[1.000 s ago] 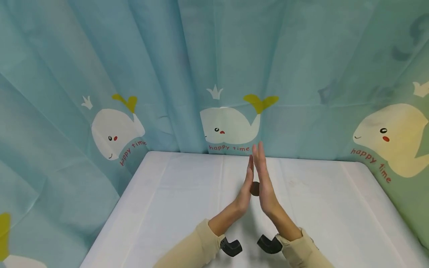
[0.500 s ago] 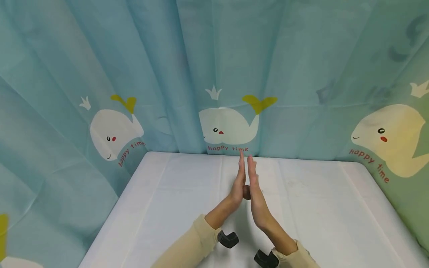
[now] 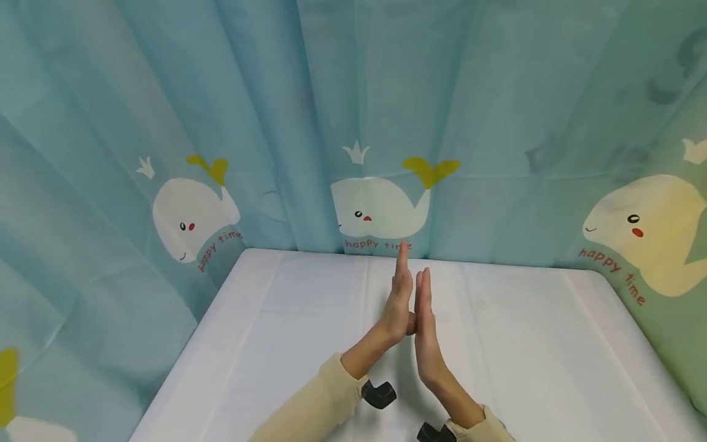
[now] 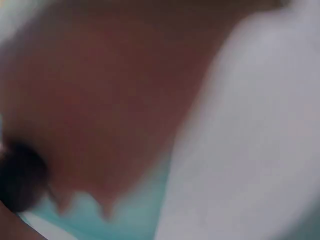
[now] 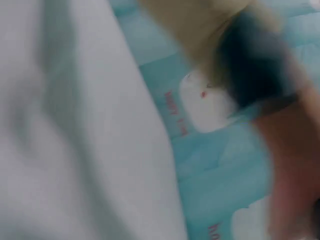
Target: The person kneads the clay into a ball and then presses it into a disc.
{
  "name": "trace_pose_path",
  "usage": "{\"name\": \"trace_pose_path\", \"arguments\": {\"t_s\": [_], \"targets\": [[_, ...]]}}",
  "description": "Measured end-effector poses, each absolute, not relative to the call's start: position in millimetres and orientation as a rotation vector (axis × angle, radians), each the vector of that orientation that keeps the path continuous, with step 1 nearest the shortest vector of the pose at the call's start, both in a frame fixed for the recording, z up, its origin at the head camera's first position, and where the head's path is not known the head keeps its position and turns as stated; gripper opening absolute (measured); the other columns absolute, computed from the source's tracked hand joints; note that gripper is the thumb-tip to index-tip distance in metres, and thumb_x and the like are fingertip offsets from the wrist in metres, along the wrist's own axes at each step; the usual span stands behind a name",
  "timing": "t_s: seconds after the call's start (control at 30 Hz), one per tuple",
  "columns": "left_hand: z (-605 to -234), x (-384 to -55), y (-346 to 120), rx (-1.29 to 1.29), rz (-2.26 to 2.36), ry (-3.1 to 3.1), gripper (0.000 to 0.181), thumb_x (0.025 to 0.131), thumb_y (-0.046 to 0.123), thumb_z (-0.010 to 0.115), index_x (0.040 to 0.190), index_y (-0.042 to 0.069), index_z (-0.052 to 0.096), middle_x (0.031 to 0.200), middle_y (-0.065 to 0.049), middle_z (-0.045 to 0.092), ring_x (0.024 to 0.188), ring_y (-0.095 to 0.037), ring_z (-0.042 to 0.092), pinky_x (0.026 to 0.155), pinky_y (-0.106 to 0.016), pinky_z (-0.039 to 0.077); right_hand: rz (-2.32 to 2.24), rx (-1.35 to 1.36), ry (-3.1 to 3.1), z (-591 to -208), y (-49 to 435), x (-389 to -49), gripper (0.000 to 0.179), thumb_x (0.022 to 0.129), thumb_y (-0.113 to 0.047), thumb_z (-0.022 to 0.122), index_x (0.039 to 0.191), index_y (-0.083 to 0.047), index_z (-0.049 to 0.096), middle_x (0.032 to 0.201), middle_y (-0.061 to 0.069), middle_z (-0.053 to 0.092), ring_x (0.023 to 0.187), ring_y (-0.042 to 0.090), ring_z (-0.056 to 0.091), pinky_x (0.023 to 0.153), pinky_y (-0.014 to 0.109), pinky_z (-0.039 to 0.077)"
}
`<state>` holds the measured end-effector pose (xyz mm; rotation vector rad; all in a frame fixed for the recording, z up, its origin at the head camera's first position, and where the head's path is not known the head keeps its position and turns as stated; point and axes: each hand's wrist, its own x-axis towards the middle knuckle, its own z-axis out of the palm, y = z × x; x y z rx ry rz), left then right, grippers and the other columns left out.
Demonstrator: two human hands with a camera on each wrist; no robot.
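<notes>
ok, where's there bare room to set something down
Bare on the table: from its left edge to the left arm, and from the right arm to its right edge. Crowded: the middle, with the left hand, ball and right hand over it.

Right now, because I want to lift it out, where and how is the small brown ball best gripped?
Probably by the exposed edge of the small brown ball, pinched lightly, coming from the wearer's side. It looks round, with no handle in view, and sits between the left hand and right hand, which cover its flanks.
</notes>
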<state>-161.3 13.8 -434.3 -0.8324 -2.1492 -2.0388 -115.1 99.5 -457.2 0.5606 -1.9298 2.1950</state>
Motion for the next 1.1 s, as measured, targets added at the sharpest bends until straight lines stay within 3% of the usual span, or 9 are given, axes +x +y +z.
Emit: {"name": "trace_pose_path", "arguments": {"t_s": [0.1,0.2,0.3,0.33,0.5,0.6,0.77,0.9,1.1], "targets": [[-442,-157,15,-0.846,-1.96,-2.238,0.07,0.108,0.059,0.008,0.166,0.022,-0.006,0.172,0.007,-0.008,0.157,-0.016,-0.007,0.122,-0.06,-0.002,2.246,0.555,-1.851,-445,102,-117,0.055,0.111,-0.043,0.004,0.165,-0.035,-0.008,0.172,-0.005,-0.007,0.157,0.02,-0.01,0.124,0.036,0.004],[-445,-146,19,-0.919,-2.081,-2.223,0.07,0.107,0.061,0.008,0.166,0.027,-0.008,0.171,0.011,-0.009,0.157,-0.013,-0.008,0.123,-0.059,-0.001,2.331,0.45,-1.813,-437,113,-127,0.056,0.11,-0.052,0.005,0.164,-0.042,-0.005,0.172,-0.008,-0.003,0.158,0.017,-0.003,0.104,0.017,0.033],[-437,-140,22,-0.96,-2.255,-2.126,0.068,0.107,0.06,0.006,0.165,0.028,-0.01,0.17,0.013,-0.011,0.156,-0.011,-0.01,0.123,-0.056,-0.002,2.399,0.346,-1.818,-441,119,-137,0.055,0.109,-0.055,0.005,0.162,-0.047,-0.005,0.172,-0.011,-0.005,0.158,0.014,-0.005,0.096,0.011,0.034],[-435,-140,22,-0.959,-2.285,-2.102,0.068,0.107,0.059,0.005,0.165,0.027,-0.01,0.17,0.013,-0.011,0.156,-0.011,-0.011,0.123,-0.056,-0.003,2.402,0.321,-1.83,-445,119,-137,0.054,0.11,-0.054,0.005,0.162,-0.047,-0.005,0.172,-0.011,-0.005,0.157,0.016,-0.001,0.085,0.013,0.037],[-436,-152,18,-0.832,-2.304,-2.052,0.062,0.111,0.047,0.004,0.166,0.022,-0.009,0.171,0.008,-0.011,0.156,-0.013,-0.01,0.124,-0.053,-0.006,2.253,0.392,-1.967,-455,103,-123,0.054,0.112,-0.043,0.003,0.165,-0.037,-0.006,0.171,-0.012,-0.006,0.157,0.016,-0.005,0.105,0.013,0.026],[-445,-159,16,-0.768,-2.311,-2.034,0.059,0.112,0.042,0.005,0.166,0.021,-0.01,0.172,0.003,-0.012,0.156,-0.016,-0.011,0.124,-0.053,-0.005,2.115,0.506,-2.012,-445,95,-112,0.054,0.112,-0.036,0.004,0.166,-0.032,-0.004,0.172,-0.011,-0.008,0.156,0.016,-0.011,0.119,0.027,0.009],[-453,-141,21,-0.821,-2.41,-2.004,0.06,0.111,0.045,0.006,0.166,0.025,-0.008,0.171,0.008,-0.01,0.157,-0.016,-0.005,0.124,-0.052,0.003,2.141,0.484,-1.915,-427,108,-127,0.054,0.112,-0.042,0.008,0.165,-0.037,0.001,0.172,-0.011,0.0,0.157,0.011,-0.008,0.122,0.051,-0.006],[-445,-130,22,-0.804,-2.436,-1.965,0.059,0.112,0.043,0.006,0.166,0.024,-0.007,0.171,0.01,-0.007,0.157,-0.014,-0.004,0.124,-0.05,-0.002,2.232,0.383,-1.868,-442,118,-146,0.055,0.111,-0.049,0.008,0.165,-0.04,0.0,0.171,-0.015,0.001,0.156,0.006,-0.003,0.124,0.046,-0.006],[-444,-152,15,-0.556,-2.438,-1.907,0.06,0.113,0.043,0.012,0.167,0.02,-0.002,0.172,0.006,0.0,0.158,-0.018,0.002,0.125,-0.047,0.001,2.157,0.412,-1.994,-463,93,-120,0.053,0.113,-0.036,0.004,0.166,-0.033,0.001,0.172,-0.011,-0.002,0.156,0.01,-0.002,0.118,0.015,0.01]]}}
